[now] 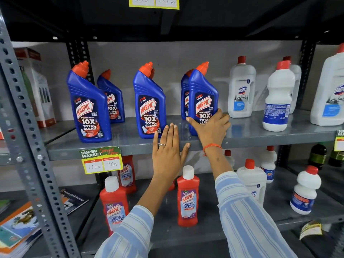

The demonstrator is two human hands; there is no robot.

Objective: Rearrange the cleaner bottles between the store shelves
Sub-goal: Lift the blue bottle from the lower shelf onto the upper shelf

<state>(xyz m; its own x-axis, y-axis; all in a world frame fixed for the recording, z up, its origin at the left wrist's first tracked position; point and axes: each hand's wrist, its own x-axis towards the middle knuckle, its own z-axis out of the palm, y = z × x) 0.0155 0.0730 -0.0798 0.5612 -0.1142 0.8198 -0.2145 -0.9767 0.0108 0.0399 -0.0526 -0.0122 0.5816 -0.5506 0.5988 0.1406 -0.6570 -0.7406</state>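
Note:
Several blue Harpic bottles with red caps stand upright on the grey upper shelf point(260, 135). My right hand point(210, 127) is wrapped around the base of the rightmost blue bottle point(202, 94), which stands on the shelf near its front edge. My left hand point(167, 148) is flat and empty, fingers together, over the shelf's front lip, just right of the middle blue bottle point(149, 107). Another blue bottle point(87, 107) stands front left. Red Harpic bathroom cleaner bottles point(188, 198) stand on the lower shelf.
White Domex bottles point(241, 88) and a white bleach bottle point(278, 97) stand on the right of the upper shelf. More white bottles point(305, 190) sit lower right. A yellow price tag point(101, 161) hangs on the shelf edge. A perforated grey upright point(24, 127) stands at the left.

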